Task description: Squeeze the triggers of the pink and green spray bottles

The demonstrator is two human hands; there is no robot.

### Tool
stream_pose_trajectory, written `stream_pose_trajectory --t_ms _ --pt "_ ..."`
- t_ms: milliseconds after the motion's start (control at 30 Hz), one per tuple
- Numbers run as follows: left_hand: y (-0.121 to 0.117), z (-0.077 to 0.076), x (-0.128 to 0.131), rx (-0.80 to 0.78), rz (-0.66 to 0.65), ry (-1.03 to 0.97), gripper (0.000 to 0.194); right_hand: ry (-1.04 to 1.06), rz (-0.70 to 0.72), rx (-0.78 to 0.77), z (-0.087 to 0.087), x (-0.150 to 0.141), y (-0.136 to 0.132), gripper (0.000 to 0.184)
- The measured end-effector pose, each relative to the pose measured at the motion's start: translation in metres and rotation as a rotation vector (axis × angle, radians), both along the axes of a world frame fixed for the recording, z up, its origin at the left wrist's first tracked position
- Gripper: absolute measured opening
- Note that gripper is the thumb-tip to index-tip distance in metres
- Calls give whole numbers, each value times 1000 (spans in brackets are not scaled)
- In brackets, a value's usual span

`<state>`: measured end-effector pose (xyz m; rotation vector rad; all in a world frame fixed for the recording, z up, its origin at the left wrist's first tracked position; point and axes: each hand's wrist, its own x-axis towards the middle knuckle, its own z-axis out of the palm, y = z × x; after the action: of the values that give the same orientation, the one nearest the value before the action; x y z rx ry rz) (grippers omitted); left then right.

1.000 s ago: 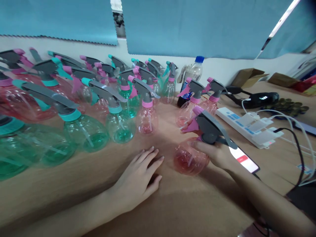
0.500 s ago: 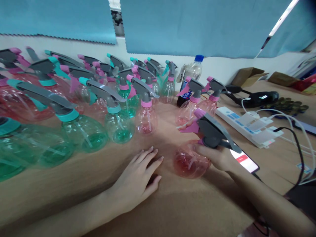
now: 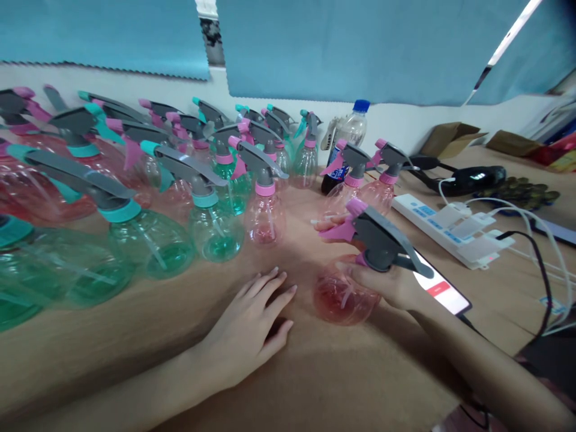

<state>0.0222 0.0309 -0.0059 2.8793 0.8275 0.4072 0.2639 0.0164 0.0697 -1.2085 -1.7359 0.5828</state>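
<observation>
My right hand (image 3: pixel 387 285) grips a pink spray bottle (image 3: pixel 342 296) at its neck, just under the grey trigger head (image 3: pixel 382 243) with its pink nozzle. The bottle stands on the brown table (image 3: pixel 315 372), tilted a little. My left hand (image 3: pixel 252 327) lies flat on the table to the bottle's left, fingers spread, holding nothing. Several pink and green spray bottles (image 3: pixel 211 210) stand in rows behind it.
A phone with a lit screen (image 3: pixel 443 291) lies right of the held bottle. A white power strip (image 3: pixel 450 231) with chargers and cables sits beyond it. A drink bottle (image 3: pixel 344 141), two more pink sprayers (image 3: pixel 360 180) and cardboard boxes (image 3: pixel 452 138) stand at the back.
My right hand has turned and shifted the pink bottle slightly left, its trigger head swinging a little. My left hand has stayed flat in place.
</observation>
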Motion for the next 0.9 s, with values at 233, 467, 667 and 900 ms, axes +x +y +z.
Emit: stream_pose_trajectory --t_ms 233,467,667,900 --pt "0 0 0 3 -5 -9 40 12 7 17 -9 3 1 42" --pt "0 -1 0 12 -8 0 41 42 2 26 -5 0 2 42" --pt "0 -1 0 13 -12 5 41 55 0 14 -4 -2 1 41" --pt "-1 -1 0 12 -5 -12 40 71 19 -71 -4 -2 0 42"
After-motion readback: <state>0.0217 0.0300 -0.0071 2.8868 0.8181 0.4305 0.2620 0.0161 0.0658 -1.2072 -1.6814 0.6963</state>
